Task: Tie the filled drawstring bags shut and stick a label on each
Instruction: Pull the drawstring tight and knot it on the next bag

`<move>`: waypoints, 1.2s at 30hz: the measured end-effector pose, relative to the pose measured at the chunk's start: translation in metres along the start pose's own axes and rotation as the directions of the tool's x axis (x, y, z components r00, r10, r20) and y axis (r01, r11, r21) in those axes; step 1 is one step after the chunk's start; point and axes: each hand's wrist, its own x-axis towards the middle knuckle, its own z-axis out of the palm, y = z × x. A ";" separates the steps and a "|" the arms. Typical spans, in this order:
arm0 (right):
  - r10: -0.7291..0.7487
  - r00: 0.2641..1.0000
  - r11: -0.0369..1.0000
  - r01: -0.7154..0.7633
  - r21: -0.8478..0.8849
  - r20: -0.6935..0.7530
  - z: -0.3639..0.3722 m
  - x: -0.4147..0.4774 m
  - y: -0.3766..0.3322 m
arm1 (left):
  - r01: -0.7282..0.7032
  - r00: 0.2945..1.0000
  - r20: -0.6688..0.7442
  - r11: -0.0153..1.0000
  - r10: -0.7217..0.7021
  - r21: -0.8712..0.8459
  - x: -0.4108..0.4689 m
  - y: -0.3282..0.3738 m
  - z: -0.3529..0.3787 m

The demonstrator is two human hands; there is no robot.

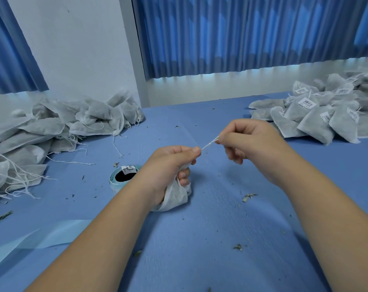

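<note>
Head: left hand grips bag, right hand drawstring.

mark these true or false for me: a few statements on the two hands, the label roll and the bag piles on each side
1. The left hand grips a bag. True.
2. The right hand holds the label roll. False: it pinches the drawstring; the roll lies on the table.
3. Bags in the pile on the right carry labels. True.
4. Bags in the pile on the left carry labels too. False: no labels show there, and loose strings trail from it.
</note>
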 end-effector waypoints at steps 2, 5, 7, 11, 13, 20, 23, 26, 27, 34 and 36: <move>-0.002 1.000 0.996 0.001 0.087 0.014 0.002 0.001 0.001 | -0.001 1.000 0.008 1.000 0.001 0.002 0.000 0.000 0.001; 0.000 0.999 0.971 -0.012 0.238 0.049 0.004 0.001 0.001 | -0.010 1.000 0.009 1.000 0.010 0.018 -0.001 0.000 0.002; -0.002 0.997 0.942 -0.023 0.334 0.074 0.006 0.000 0.000 | -0.017 1.000 0.008 1.000 0.016 0.024 -0.002 0.000 0.004; 0.108 0.970 0.874 -0.196 0.444 0.216 0.007 -0.001 -0.002 | -0.067 0.997 -0.037 0.995 0.070 0.078 -0.004 0.000 0.008; 0.205 0.918 0.855 -0.336 0.394 0.338 0.002 -0.002 -0.004 | -0.099 0.991 -0.081 0.988 0.109 0.121 -0.003 -0.001 0.008; 0.166 0.899 0.829 -0.349 0.436 0.404 -0.001 -0.002 -0.004 | -0.129 0.982 -0.108 0.970 0.153 0.207 -0.003 -0.003 0.009; 0.182 0.841 0.855 -0.391 0.340 0.510 -0.001 -0.004 -0.003 | -0.165 0.963 -0.164 0.951 0.212 0.262 -0.002 -0.003 0.007; 0.222 0.859 0.864 -0.393 0.316 0.462 -0.003 -0.004 -0.003 | -0.206 0.944 -0.184 0.922 0.275 0.327 -0.001 -0.003 0.006; 0.222 0.881 0.859 -0.379 0.343 0.419 -0.003 -0.003 -0.003 | -0.215 0.941 -0.175 0.911 0.290 0.352 -0.001 -0.004 0.007; 0.324 0.946 0.724 -0.224 0.652 -0.035 -0.015 0.011 0.002 | -0.208 0.974 0.016 0.864 0.226 0.458 -0.004 -0.005 0.006; 0.354 0.927 0.707 -0.181 0.684 -0.121 -0.019 0.014 0.005 | -0.189 0.981 0.084 0.793 0.172 0.579 -0.004 -0.008 0.008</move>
